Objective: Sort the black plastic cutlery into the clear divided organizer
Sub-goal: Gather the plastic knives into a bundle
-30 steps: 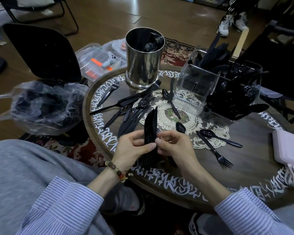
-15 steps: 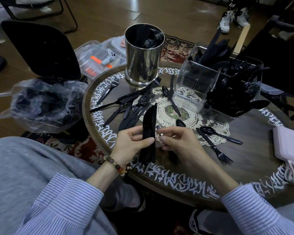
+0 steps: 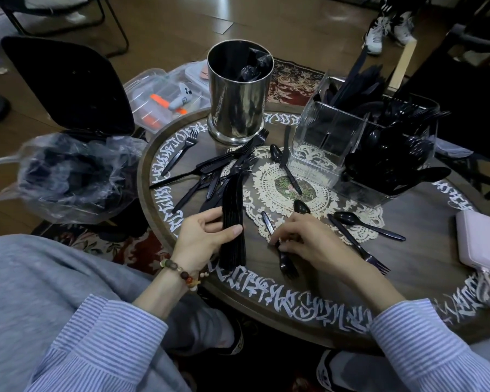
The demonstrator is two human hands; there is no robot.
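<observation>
A stack of black cutlery [image 3: 232, 219] is gripped upright by the left hand [image 3: 204, 236], thumb across its front, over the near left of the round table [image 3: 408, 278]. A black fork [image 3: 283, 256] lying on the table is pinched by the curled fingers of the right hand [image 3: 309, 241]. Loose cutlery [image 3: 210, 171] is scattered beyond the stack, to the far left. The clear organizer [image 3: 337, 142], its right compartments filled with black pieces, is set at the far right, beside a steel canister [image 3: 238, 94].
</observation>
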